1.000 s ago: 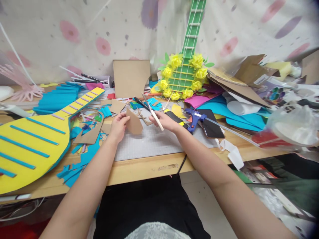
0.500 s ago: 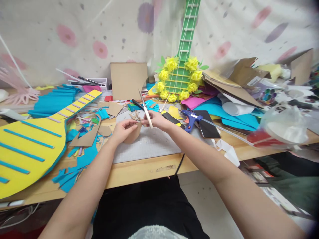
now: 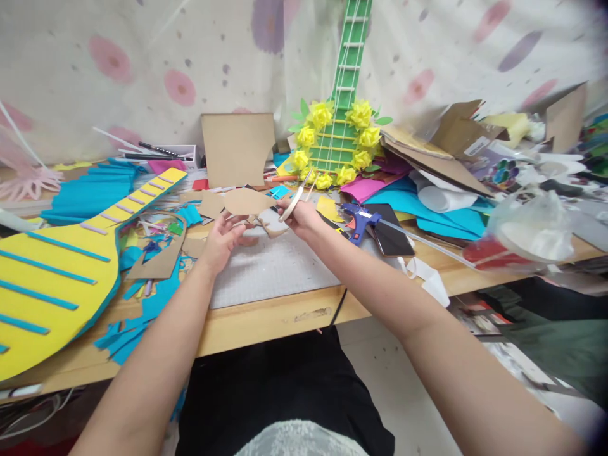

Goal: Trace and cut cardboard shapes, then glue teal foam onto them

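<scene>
A small pair of scissors with white handles [image 3: 295, 201] is in my right hand [image 3: 303, 220], its blades pointing up and away. A leaf-shaped piece of brown cardboard [image 3: 247, 202] hangs over the work area, its right tip at my right fingertips. Below it, my left hand [image 3: 225, 242] has its fingers spread and holds nothing. A thin offcut of cardboard [image 3: 272, 230] lies just under my right hand. Beneath both hands is a grey cutting mat [image 3: 266, 275].
To the left lies a yellow cardboard guitar [image 3: 52, 282] beside blue paper scraps [image 3: 159, 304]. A green guitar with yellow paper flowers [image 3: 335, 136] stands behind. Right of the mat are a blue glue gun [image 3: 360, 221], a phone [image 3: 390, 234] and a bagged cup [image 3: 508, 244].
The cardboard piece has moved up and away from the mat, turned flat toward me. My left hand has let go of it and opened. The view has shifted slightly.
</scene>
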The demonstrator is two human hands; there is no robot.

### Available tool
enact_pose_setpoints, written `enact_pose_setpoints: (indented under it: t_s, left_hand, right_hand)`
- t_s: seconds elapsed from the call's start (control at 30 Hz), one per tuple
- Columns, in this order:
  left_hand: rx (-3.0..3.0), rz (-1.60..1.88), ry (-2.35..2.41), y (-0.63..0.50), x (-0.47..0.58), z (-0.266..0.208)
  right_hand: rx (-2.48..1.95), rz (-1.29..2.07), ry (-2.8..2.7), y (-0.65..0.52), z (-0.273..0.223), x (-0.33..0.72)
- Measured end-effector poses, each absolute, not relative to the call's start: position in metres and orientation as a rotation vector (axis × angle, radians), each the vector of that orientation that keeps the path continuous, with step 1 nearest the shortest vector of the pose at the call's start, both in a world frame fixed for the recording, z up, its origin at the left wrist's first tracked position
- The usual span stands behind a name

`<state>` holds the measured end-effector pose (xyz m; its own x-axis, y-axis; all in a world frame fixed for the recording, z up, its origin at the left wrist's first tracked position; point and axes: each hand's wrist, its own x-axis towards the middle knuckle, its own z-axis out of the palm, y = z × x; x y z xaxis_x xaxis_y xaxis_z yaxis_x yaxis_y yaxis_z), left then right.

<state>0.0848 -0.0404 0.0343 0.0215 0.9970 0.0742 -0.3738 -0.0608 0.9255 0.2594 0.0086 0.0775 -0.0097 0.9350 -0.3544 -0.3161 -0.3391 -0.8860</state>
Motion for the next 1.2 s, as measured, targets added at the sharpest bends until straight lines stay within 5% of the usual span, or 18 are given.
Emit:
enact_pose_setpoints:
  t_s: [0.33,0.5,0.87,1.2]
  left_hand:
    - [0.823,1.494,0.695,-0.038,0.079,0.040]
    - [0.762,1.423,0.631,-0.037,0.075,0.042]
    - [0.598,1.668,0.497,-0.023,0.048,0.035]
    - [0.695,1.553,0.509,-0.034,0.055,0.039]
  right_hand:
    - [-1.105,2.006,-1.000,-0.010,0.056,0.248]
    - [-1.089,1.972,-1.231,-0.010,0.057,0.251]
    - [-0.762,2.221,-2.317,-0.005,0.088,0.291]
    - [-0.710,2.329,-2.185,-0.006,0.074,0.276]
